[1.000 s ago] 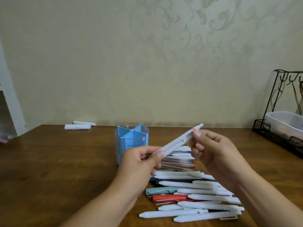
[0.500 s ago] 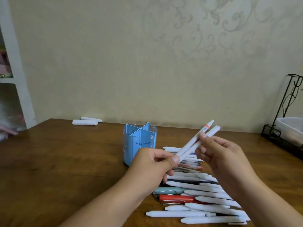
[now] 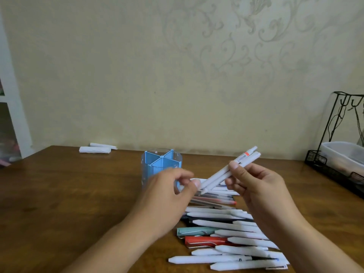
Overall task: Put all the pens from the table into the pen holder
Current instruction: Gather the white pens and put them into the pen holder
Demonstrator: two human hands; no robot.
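Lying in a loose row along the lower right of the frame, many pens (image 3: 226, 236) are resting on the brown counter (image 3: 59, 203), mostly white, with one teal and one red among them. Above that row, at centre frame, the right hand (image 3: 256, 186) is pinching two white pens (image 3: 228, 172) between thumb and fingers (image 3: 234, 166), holding them tilted with their upper ends pointing toward the upper right. The left hand (image 3: 169, 192) is touching their lower tips, its fingers loosely curled and blurred. Just behind the left hand, the blue pen holder (image 3: 161, 162) is standing upright on the counter, its divided compartments showing no pens. Farther back at the left, rolled white papers (image 3: 96, 149) are lying near the wall.
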